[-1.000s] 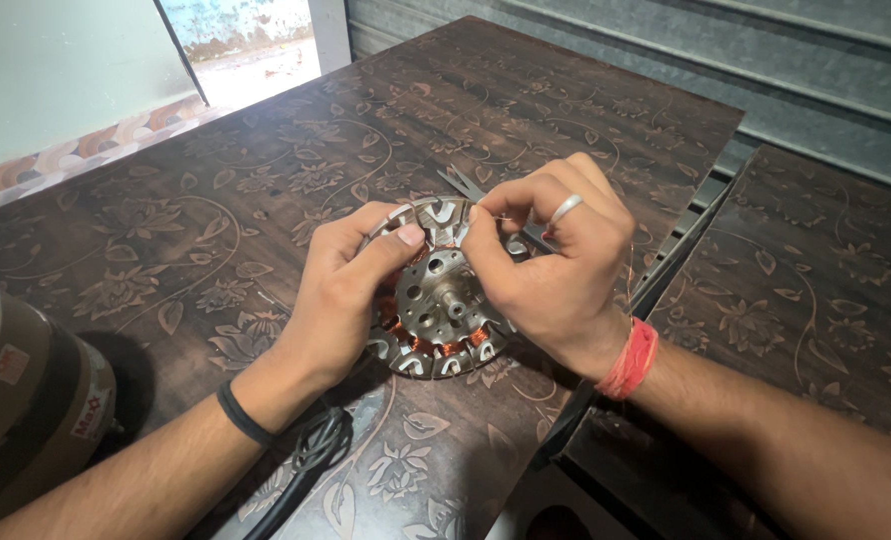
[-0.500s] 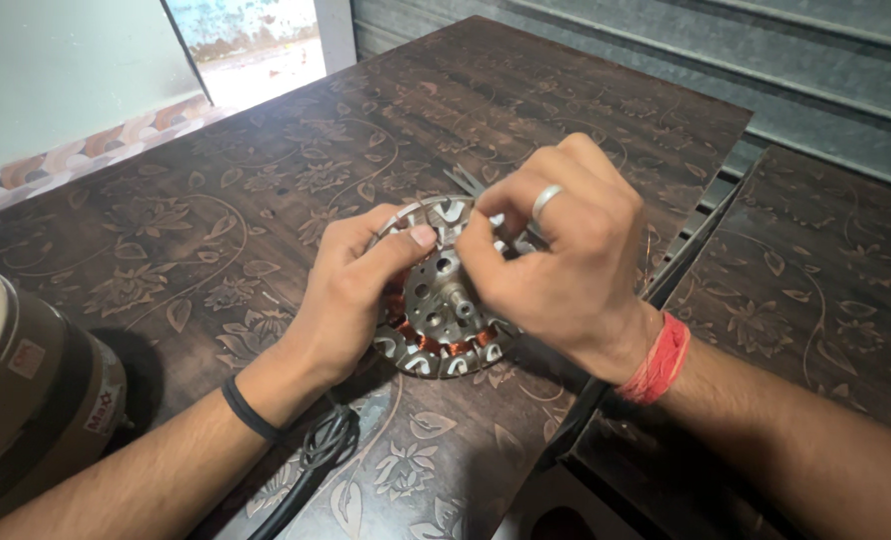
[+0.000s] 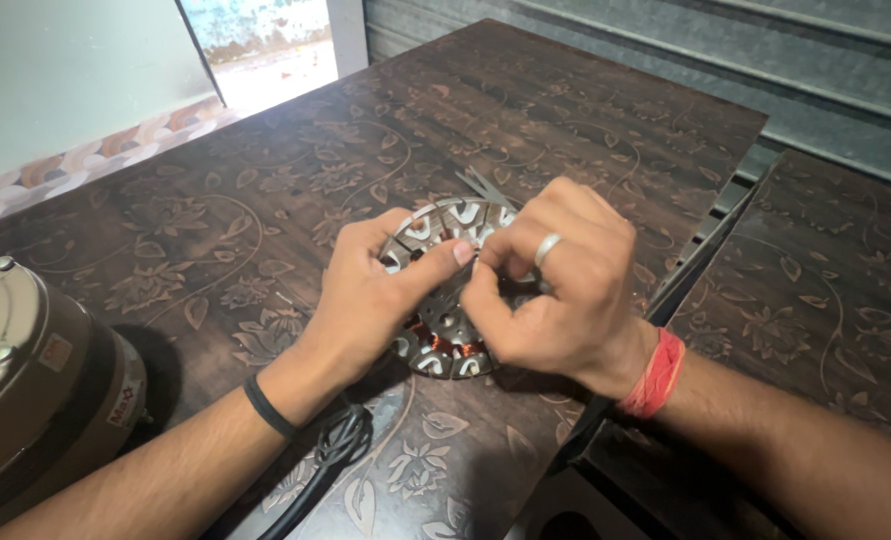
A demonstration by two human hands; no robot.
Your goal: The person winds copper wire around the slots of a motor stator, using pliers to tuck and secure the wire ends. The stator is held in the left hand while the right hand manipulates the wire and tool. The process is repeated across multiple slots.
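While both hands bear on the motor stator (image 3: pixel 444 345), the left hand (image 3: pixel 366 300) curls around its left rim, fingers narrowly bent, thumb laid across the top. The right hand (image 3: pixel 556 285), wearing a ring, is closed in a tight pinch at the stator's upper centre and covers its right half. A black cable (image 3: pixel 331 455) runs beneath the left wrist; a round metal housing (image 3: pixel 36 385) sits at far left. Resting on the dark floral-patterned table (image 3: pixel 266 200), the stator shows copper windings and grey laminated teeth.
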